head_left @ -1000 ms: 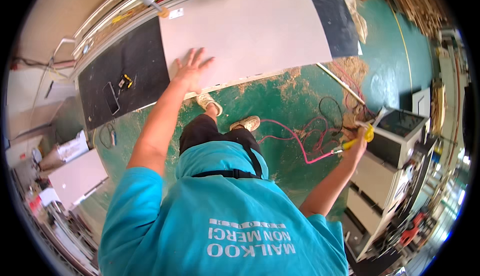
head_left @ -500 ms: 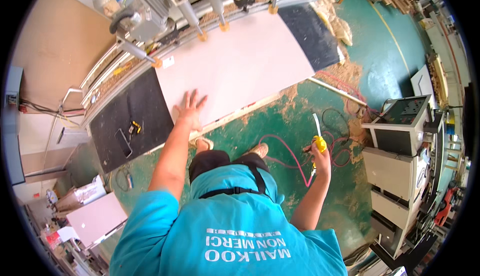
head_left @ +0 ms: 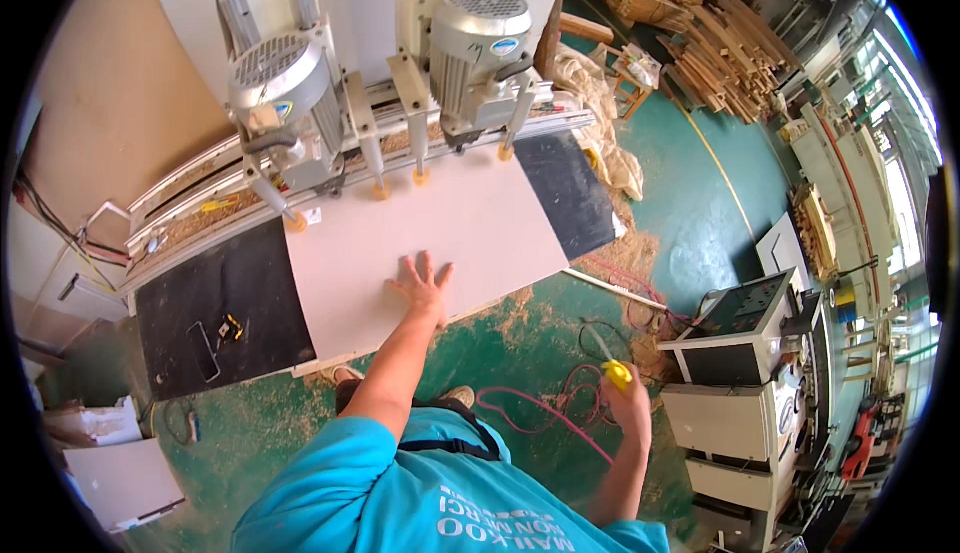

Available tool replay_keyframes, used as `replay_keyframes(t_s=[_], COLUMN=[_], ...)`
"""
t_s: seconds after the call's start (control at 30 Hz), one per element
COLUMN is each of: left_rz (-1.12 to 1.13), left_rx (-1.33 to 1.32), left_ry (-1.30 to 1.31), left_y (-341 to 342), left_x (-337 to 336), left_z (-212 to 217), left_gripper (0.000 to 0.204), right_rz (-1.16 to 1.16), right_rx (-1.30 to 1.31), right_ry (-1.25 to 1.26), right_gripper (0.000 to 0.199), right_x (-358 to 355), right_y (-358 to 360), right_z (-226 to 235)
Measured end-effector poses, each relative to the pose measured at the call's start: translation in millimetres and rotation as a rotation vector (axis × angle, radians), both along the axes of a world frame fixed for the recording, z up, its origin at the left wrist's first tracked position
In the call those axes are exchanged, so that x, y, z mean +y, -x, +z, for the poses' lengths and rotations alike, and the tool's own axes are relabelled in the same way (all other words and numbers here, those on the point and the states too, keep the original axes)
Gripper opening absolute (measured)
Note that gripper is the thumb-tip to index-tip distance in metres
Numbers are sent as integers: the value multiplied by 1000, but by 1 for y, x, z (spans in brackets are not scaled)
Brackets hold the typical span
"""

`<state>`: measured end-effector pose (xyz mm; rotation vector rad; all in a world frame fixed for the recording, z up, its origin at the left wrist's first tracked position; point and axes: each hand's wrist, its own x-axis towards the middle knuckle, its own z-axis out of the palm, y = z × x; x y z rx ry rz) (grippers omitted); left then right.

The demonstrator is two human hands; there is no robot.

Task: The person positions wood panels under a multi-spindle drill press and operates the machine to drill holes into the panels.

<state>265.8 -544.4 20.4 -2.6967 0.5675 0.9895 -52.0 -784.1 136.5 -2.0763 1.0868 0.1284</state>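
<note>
My left hand (head_left: 425, 288) lies with fingers spread on a pale pinkish board (head_left: 490, 218), close to its near edge. The board spans a black-topped machine bed, its far side below several metal rods with orange pads (head_left: 421, 176). Out to the right, my right hand (head_left: 630, 408) is closed round a yellow air blow gun (head_left: 618, 375), held away from the board. The gun's thin nozzle points up and to the left, and a pink hose (head_left: 530, 400) runs near it; where the two join is hidden.
Two grey motors (head_left: 480, 33) stand behind the board. A phone (head_left: 203, 351) and a small black-and-yellow object (head_left: 232, 328) lie on the black bed at left. A control cabinet (head_left: 735, 338) stands to the right. Sawdust (head_left: 625, 268) and hose loops cover parts of the green floor.
The view has tilted up, showing more of the machine. My left hand has shifted right over the board, from near its left edge toward the middle. My right hand still holds the blow gun.
</note>
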Motion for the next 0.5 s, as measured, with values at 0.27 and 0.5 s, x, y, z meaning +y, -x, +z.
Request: replay_keyframes(t_s=[0.27, 0.5], left_rz=[17, -132], left_rx=[43, -334], left_ry=[-45, 259], left_y=[-3, -76], left_x=[-7, -19], left_z=[-5, 10], left_gripper=[139, 92], right_rz=[213, 9], right_rx=[64, -274], right_ry=[-345, -653], right_gripper=[45, 39], right_x=[32, 74], right_y=[74, 120], right_z=[20, 31])
